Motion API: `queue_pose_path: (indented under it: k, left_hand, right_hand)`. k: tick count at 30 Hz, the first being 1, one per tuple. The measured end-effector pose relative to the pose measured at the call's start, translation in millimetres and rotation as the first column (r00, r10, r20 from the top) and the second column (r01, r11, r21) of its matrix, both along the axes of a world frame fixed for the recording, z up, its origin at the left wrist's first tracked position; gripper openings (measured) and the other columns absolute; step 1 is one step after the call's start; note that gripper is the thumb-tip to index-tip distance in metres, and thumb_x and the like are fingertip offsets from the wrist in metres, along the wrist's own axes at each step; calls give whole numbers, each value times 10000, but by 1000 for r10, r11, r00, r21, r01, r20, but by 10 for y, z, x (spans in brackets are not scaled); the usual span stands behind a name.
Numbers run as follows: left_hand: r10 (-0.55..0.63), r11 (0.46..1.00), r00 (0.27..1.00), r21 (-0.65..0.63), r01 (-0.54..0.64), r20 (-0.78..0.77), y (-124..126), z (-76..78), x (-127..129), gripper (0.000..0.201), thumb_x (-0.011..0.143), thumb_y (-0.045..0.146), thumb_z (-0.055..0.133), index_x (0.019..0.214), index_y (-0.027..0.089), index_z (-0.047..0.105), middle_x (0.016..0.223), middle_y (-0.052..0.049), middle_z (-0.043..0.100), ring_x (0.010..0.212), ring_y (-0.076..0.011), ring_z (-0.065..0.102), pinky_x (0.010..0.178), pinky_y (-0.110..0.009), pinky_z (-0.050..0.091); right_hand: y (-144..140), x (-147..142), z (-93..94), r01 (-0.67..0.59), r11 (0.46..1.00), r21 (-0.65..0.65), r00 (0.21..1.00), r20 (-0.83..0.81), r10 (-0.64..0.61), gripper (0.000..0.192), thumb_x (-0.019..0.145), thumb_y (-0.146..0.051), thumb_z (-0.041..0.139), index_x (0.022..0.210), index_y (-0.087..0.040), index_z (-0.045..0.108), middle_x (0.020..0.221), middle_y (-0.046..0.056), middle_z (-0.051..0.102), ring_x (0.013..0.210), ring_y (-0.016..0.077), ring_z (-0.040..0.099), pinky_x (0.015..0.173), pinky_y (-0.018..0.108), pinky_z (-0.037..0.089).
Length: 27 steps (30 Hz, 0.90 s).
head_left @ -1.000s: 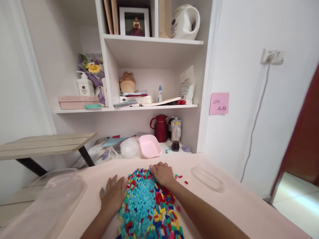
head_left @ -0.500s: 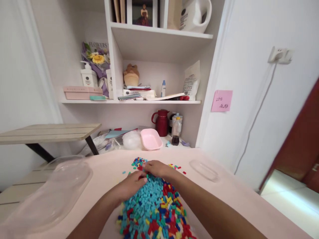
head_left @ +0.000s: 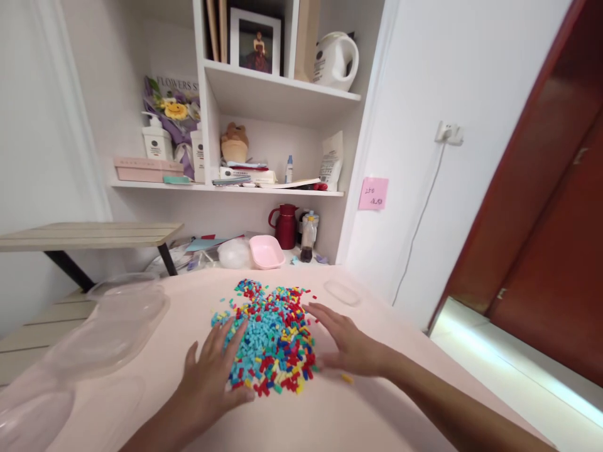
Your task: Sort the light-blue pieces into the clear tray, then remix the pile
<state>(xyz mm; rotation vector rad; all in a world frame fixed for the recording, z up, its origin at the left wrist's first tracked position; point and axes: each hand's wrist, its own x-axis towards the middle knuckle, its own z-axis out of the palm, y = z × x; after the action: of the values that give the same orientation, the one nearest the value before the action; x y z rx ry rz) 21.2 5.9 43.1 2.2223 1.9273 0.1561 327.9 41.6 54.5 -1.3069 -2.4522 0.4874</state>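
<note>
Both hands flat and spread, flanking the bead pile.

I read the left hand (head_left: 210, 376) and right hand (head_left: 351, 345) as empty, fingers splayed, touching the edges of the coloured pieces (head_left: 268, 333) heaped mid-table (head_left: 377, 408). Corralling step, I judge; next calls for even inward pressure. Clear tray (head_left: 108, 326) sits left.

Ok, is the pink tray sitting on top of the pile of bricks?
No, the pink tray sits apart, behind the bricks, near the red jug.
</note>
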Motion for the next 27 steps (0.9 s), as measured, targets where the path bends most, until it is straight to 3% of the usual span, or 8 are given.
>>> queue_pose_path:
  k: [3,6,12,16,19,21,24,27]
  left_hand:
    - [40,998,999,-50,-40,14,-76,-108,-85,1097,617,655,631,1506,275,111,1603,-96,-25,1468,-360,-11,1107,-634,120]
    - [82,995,996,-62,-81,21,0,-177,-59,1187,569,709,632,1510,241,79,1593,-145,-56,1460,-391,25,1100,-635,131]
    - [104,994,995,-23,-104,2,300,-163,48,1172,577,626,658,1514,243,69,1601,-163,-36,1467,-361,87,1099,-580,172]
    - [69,998,998,-6,-69,4,522,-136,-48,1168,541,591,696,1511,277,127,1595,-157,138,1437,-364,199,1066,-552,243]
    - [21,999,996,28,-24,91,730,-141,-117,1071,523,506,719,1476,258,296,1524,-163,305,1355,-403,318,1034,-521,306]
    - [15,997,971,75,-34,237,872,-164,-130,961,497,378,731,1393,186,440,1437,-185,396,1282,-408,393,1027,-483,332]
    - [32,993,913,91,-75,406,1043,-200,-112,767,467,182,690,1219,121,556,1284,-189,505,1170,-369,490,1004,-440,363]
    - [31,997,856,48,-66,516,1129,-177,-72,584,499,99,626,1080,146,585,1112,-118,604,1035,-280,577,885,-349,446]
  right_hand:
    - [-240,351,-250,69,996,-63,991,116,-62,1055,681,-680,649,1523,-326,119,1594,79,118,1441,344,134,1139,521,135]
    - [-241,389,-436,117,992,-58,984,141,-107,1035,712,-731,574,1526,-317,87,1597,95,86,1443,354,113,1134,560,91]
    - [268,-313,-473,75,997,-21,992,101,-72,1054,691,-746,581,1526,-317,101,1575,103,184,1422,340,171,1122,543,119]
    - [682,-746,-406,56,998,-27,996,65,-54,1141,568,-654,741,1509,-341,177,1524,106,278,1366,371,249,1086,552,186]
    - [923,-998,-419,-6,999,-38,1000,-25,5,972,503,-453,831,1383,-321,440,1384,85,411,1249,315,395,1036,450,321]
    - [1028,-1175,-469,-35,998,-46,991,-128,29,794,478,-314,835,1225,-269,568,1262,65,461,1114,253,482,937,356,417]
    - [1109,-1435,-524,-47,998,-41,959,-282,34,582,474,-177,792,1028,-227,618,1144,36,478,972,195,516,826,290,460]
    - [1147,-1609,-432,-32,997,-71,923,-386,2,422,515,-93,710,914,-197,617,1055,19,506,852,151,521,743,255,458]
